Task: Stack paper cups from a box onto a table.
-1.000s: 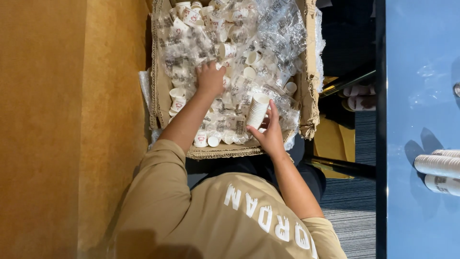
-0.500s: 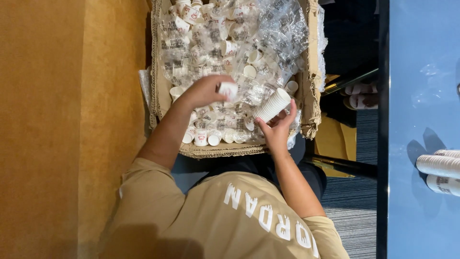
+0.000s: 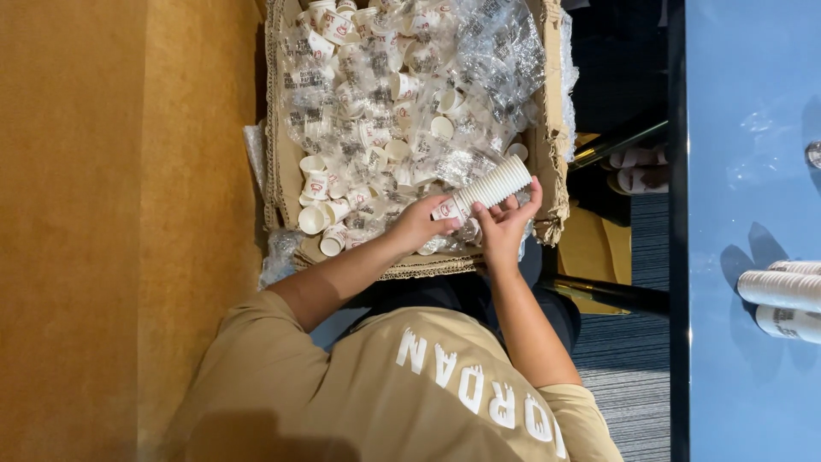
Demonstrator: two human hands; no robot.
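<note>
Scene: I look down at a person in a tan shirt leaning over an open cardboard box.
Box contents: I see many small white paper cups with red marks, loose among crumpled clear plastic wrappers.
Left hand: the left hand has its fingers closed on the narrow end of a stack of white cups.
Right hand: the right hand cradles the same stack from below, its fingers curled around the ribbed rims.
Stack position: it lies tilted, held just above the near edge of the box, between both hands.
Desk: at the right I see a blue desk, with two more cup stacks lying on their sides.
Floor: orange surface at the left, grey carpet near the desk.
</note>
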